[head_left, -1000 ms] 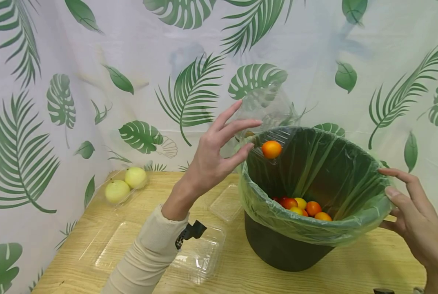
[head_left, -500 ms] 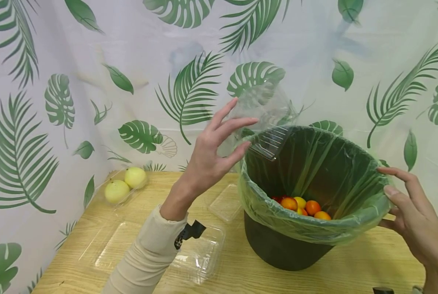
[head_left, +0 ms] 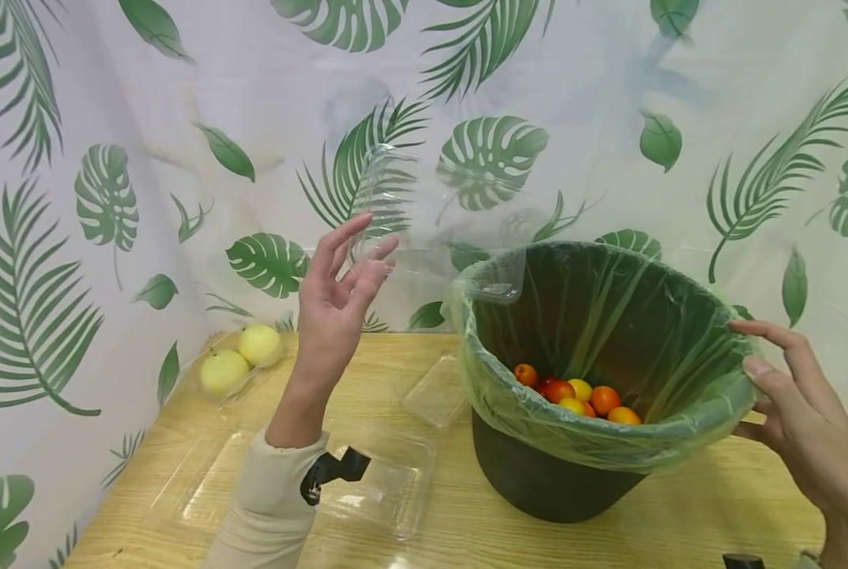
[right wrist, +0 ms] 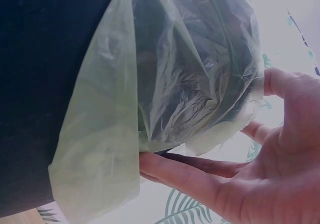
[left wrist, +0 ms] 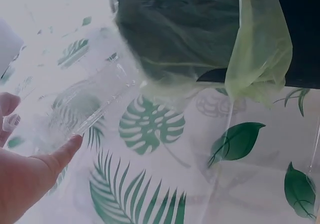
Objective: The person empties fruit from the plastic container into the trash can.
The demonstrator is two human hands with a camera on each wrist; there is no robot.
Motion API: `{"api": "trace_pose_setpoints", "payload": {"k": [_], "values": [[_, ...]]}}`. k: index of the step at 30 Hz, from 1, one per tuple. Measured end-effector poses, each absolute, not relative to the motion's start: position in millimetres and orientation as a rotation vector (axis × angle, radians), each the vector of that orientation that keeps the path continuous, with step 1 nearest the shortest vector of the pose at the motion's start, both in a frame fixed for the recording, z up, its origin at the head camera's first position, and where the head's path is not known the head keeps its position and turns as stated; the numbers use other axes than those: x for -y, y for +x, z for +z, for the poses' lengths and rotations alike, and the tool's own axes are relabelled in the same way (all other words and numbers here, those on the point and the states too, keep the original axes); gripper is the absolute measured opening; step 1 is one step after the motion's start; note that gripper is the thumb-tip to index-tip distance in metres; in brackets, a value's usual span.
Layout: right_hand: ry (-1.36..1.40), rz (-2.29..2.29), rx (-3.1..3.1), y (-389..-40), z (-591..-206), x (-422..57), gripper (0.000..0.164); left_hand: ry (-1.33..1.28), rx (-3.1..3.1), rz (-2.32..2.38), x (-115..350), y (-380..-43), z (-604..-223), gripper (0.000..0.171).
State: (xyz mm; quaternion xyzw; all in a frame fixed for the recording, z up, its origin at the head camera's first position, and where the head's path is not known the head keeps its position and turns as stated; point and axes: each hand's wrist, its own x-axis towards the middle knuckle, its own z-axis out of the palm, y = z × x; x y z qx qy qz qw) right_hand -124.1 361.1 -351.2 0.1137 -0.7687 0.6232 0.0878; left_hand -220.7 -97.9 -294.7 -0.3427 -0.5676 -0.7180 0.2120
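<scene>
My left hand [head_left: 334, 300] is raised left of the bin and pinches a clear plastic container [head_left: 502, 286] by its edge. The container hangs in the air, its near corner overlapping the bin's left rim in the head view. Nothing shows inside it. In the left wrist view, the thumb lies along the clear container [left wrist: 95, 106]. My right hand [head_left: 797, 403] grips the right rim of a black bin [head_left: 552, 478] lined with a pale green bag [head_left: 594, 442]. Several small red, orange and yellow fruits [head_left: 604, 399] lie at the bottom of the bin.
Two pale yellow-green round fruits [head_left: 224, 371] sit in clear packaging at the table's back left. Clear plastic trays [head_left: 388, 482] lie on the wooden table [head_left: 146, 474] left of the bin. A leaf-patterned curtain [head_left: 253, 87] hangs behind.
An orange fruit has left the clear container and lies in the bin. My left hand has moved left with the container. The right hand keeps its place on the rim.
</scene>
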Motion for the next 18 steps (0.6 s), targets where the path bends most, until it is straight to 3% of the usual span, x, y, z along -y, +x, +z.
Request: {"api": "trace_pose_setpoints", "payload": {"k": [18], "values": [[0.368, 1.914, 2.247, -123, -352, -364, 0.049, -0.560, 1.481, -2.213, 155, -205, -341, 0.045]]}}
